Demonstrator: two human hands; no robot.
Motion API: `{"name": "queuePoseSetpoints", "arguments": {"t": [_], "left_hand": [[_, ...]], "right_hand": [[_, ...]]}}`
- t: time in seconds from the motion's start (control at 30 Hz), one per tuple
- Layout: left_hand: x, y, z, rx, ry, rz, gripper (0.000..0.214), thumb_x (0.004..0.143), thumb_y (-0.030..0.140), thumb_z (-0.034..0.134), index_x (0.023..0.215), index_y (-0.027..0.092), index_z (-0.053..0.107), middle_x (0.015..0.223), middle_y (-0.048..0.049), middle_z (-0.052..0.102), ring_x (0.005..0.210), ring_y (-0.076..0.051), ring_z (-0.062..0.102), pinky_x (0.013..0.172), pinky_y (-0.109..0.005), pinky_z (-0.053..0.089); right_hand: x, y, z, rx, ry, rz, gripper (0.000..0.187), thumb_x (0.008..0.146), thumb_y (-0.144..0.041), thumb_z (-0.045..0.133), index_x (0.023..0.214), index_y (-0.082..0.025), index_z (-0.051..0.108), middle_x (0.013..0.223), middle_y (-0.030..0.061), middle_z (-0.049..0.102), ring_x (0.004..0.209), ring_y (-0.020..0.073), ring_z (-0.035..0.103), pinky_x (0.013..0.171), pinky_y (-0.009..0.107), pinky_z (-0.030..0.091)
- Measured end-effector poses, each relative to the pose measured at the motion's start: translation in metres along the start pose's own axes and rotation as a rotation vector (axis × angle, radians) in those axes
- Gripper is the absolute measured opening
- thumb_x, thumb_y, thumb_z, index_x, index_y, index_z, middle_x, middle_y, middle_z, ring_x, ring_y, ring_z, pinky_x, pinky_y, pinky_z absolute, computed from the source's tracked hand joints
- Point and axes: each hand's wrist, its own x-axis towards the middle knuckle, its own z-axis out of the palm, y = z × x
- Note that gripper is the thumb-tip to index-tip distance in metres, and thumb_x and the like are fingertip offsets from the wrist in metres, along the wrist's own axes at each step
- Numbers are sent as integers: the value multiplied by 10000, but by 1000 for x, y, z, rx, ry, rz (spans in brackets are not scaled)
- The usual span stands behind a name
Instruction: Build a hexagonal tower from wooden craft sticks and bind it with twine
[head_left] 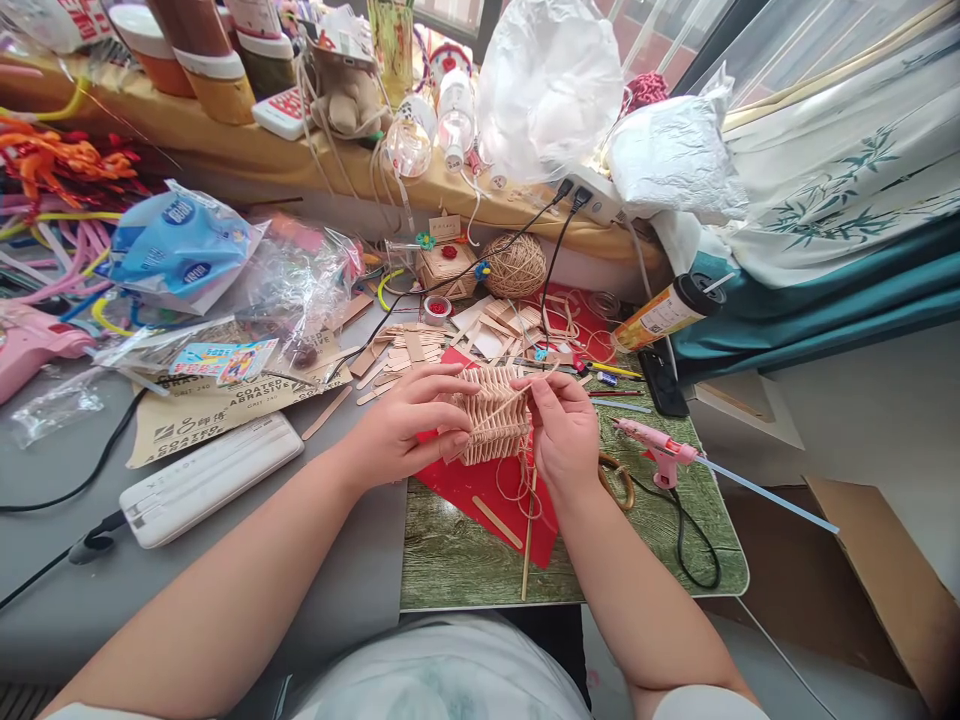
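A small woven basket of wooden sticks and pale twine is held up over a red sheet. My left hand grips its left end, the thumb low and the fingers along the top. At its right end, my right hand pinches a strand of twine between thumb and fingertips. Loose twine hangs in loops below onto the red sheet. A craft stick and a thin wooden rod lie under the hands.
A pink glue gun with a long glue stick lies at right, its cable near the table edge. A white power bank and sandpaper are at left. Behind stand a twine ball, scattered craft sticks and a tilted drink cup.
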Motion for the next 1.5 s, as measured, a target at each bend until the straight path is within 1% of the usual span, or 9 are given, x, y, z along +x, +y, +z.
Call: {"name": "queuePoseSetpoints", "arguments": {"t": [0.27, 0.57, 0.73, 0.87, 1.1, 1.2, 1.3, 1.4, 1.5], "left_hand": [[3, 5, -2, -42, -22, 12, 201, 921, 195, 725, 1097, 288, 758, 1428, -76, 685, 1442, -294, 554, 1226, -542, 462], [4, 1, -5, -47, -69, -3, 269, 902, 227, 770, 1160, 290, 731, 1472, -91, 658, 1455, -309, 559, 1257, -550, 427], [0, 0, 4, 14, -74, -3, 618, 840, 297, 872, 1398, 327, 608, 1658, -133, 474, 1577, -368, 413, 1289, -622, 359], [-7, -4, 14, 13, -25, -86, 1127, 729, 379, 964, 1640, 343, 302, 1762, -188, 233, 1651, -405, 239, 1308, -653, 314], [-13, -7, 28, 108, -1, -250, 1413, 625, 502, 997, 1695, 343, 88, 1719, -193, 267, 1580, -459, 328, 1267, -679, 338], [-11, -2, 32, 104, 80, -283, 1252, 646, 468, 987, 1626, 310, 224, 1655, -190, 327, 1539, -437, 375, 1237, -656, 386], [-8, 5, 33, 77, 107, -331, 726, 743, 473, 927, 1306, 249, 527, 1392, -130, 552, 1327, -359, 556, 1115, -569, 507], [-6, 8, 35, -17, 27, -359, 372, 846, 434, 854, 1028, 236, 597, 1107, -53, 669, 1067, -273, 647, 953, -450, 555], [-6, 8, 41, -65, 16, -367, 269, 880, 360, 828, 1016, 236, 631, 1048, -33, 701, 1019, -249, 656, 916, -407, 541]], "right_hand": [[0, 0, 0, -2, 22, 13, 218, 908, -429, 826, 958, -235, 740, 962, 22, 815, 861, 171, 737, 850, 334, 588], [-1, -1, 4, 54, 40, -7, 171, 915, -395, 813, 924, -238, 747, 951, 17, 811, 952, 195, 764, 958, 391, 595], [-1, 1, 3, 57, 86, -18, 186, 907, -397, 811, 904, -231, 727, 944, 19, 805, 989, 207, 771, 1024, 438, 582], [0, 6, 1, 78, 116, -35, 171, 923, -383, 788, 907, -220, 737, 955, 23, 806, 988, 202, 771, 1002, 417, 581], [2, 13, -6, 67, 212, -79, 187, 956, -400, 733, 930, -215, 714, 978, 35, 804, 986, 206, 770, 1017, 438, 573], [6, 18, -11, 92, 263, -84, 195, 950, -406, 728, 929, -213, 718, 956, 31, 799, 980, 211, 771, 1018, 443, 582], [10, 25, -19, 124, 313, -62, 213, 950, -419, 717, 914, -209, 719, 968, 31, 795, 978, 203, 771, 1026, 429, 591], [14, 32, -26, 162, 354, -24, 225, 949, -430, 711, 924, -207, 723, 969, 19, 788, 976, 190, 766, 1029, 404, 597], [16, 37, -30, 190, 377, 1, 235, 943, -437, 712, 934, -202, 722, 957, 11, 782, 966, 179, 763, 1028, 385, 600]]}}
